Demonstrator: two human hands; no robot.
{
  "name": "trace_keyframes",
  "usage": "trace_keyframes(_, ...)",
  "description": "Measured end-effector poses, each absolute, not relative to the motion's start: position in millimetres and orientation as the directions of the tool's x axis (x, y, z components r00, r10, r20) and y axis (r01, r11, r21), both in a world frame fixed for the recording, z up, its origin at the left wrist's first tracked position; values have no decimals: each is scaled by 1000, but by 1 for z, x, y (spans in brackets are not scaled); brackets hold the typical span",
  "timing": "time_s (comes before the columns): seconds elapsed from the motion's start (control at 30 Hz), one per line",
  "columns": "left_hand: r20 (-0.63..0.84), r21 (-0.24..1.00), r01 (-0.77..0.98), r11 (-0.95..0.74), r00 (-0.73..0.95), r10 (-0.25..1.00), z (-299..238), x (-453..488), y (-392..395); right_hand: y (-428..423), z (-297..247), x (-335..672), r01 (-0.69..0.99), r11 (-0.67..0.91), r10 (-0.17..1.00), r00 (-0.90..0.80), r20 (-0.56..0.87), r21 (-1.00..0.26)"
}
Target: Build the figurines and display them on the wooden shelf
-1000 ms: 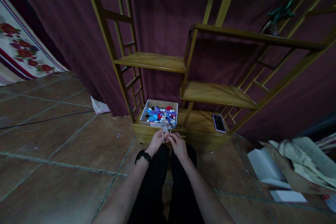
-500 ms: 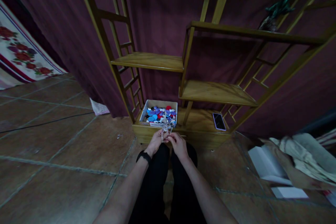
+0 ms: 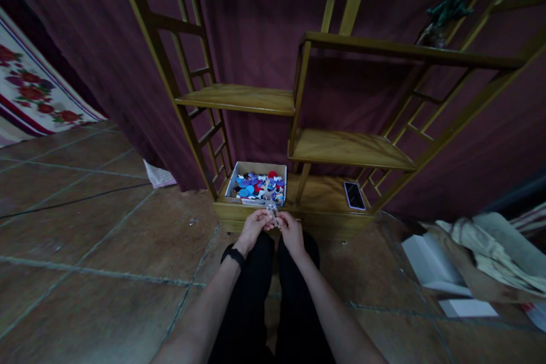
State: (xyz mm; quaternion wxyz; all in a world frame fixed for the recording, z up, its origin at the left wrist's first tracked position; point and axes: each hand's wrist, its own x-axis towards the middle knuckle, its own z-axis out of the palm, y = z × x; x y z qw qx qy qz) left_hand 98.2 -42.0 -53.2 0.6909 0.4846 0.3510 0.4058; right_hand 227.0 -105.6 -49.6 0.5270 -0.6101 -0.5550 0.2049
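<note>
My left hand (image 3: 252, 227) and my right hand (image 3: 292, 228) meet over my knees, fingers pinched together on a small clear packet (image 3: 271, 208) held between them. A black band sits on my left wrist. Just beyond the hands, a white box (image 3: 256, 183) full of small coloured pieces, blue, red and purple, rests on the bottom board of a wooden shelf unit (image 3: 328, 148). What is inside the packet is too small to make out.
A phone (image 3: 354, 195) lies on the shelf's bottom board to the right of the box. Dark red curtain hangs behind the shelf. Cloth and white boxes (image 3: 430, 264) lie on the tiled floor at right. A flowered textile (image 3: 25, 91) is at far left.
My hands have stayed together on the packet, shifting slightly. The view has tilted a little, so the shelf and box sit slightly left and higher.
</note>
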Motion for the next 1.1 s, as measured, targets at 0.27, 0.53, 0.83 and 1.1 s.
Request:
trace_keyframes(0.27,-72,965,-214,154,345,936,-51,99,-44,-98,-59,233,164,151,903,377,204,-975)
trace_keyframes(0.53,-56,980,-172,101,251,966,-59,105,-45,-100,-50,236,53,175,860,479,178,-983)
trace_keyframes(0.83,79,997,-30,-74,251,965,-61,112,-53,-96,-54,234,303,156,855,436,282,-940)
trace_keyframes(1.1,90,996,-32,-85,197,976,-41,113,-71,-97,-50,241,283,139,877,410,250,-949)
